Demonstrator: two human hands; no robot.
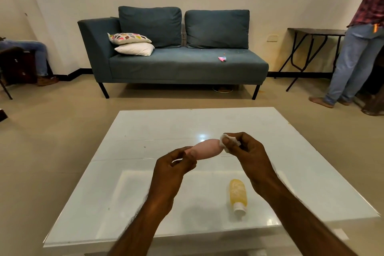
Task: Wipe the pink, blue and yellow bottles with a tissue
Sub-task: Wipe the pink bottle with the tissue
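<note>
The pink bottle is held lying sideways in the air above the white table. My left hand grips its near-left end. My right hand pinches a crumpled white tissue against the bottle's far-right end. The yellow bottle lies flat on the table below my right forearm, with its white cap toward me. No blue bottle shows in the view.
A blue sofa with two pillows stands beyond the table. A person in jeans stands at the right beside a dark folding table. Another person's legs show at the far left.
</note>
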